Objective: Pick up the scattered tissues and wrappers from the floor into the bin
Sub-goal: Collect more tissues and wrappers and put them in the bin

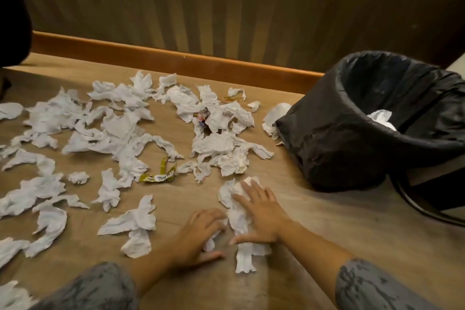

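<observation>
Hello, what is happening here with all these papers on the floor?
A person is clearing litter from a wooden floor. Both hands are on one long crumpled tissue near the bin: the right hand lies flat on it, and the left hand curls around its edge. Many more tissues and a gold wrapper remain scattered to the left. The black-lined bin holds at least one tissue already, so most of the work is not yet done.

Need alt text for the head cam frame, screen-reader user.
Two hands gather a white tissue on a wooden floor: the right hand lies flat on it, the left hand curls at its edge. Dozens more crumpled tissues and a gold wrapper lie scattered beyond; a black-lined bin at right already holds a tissue.
</observation>
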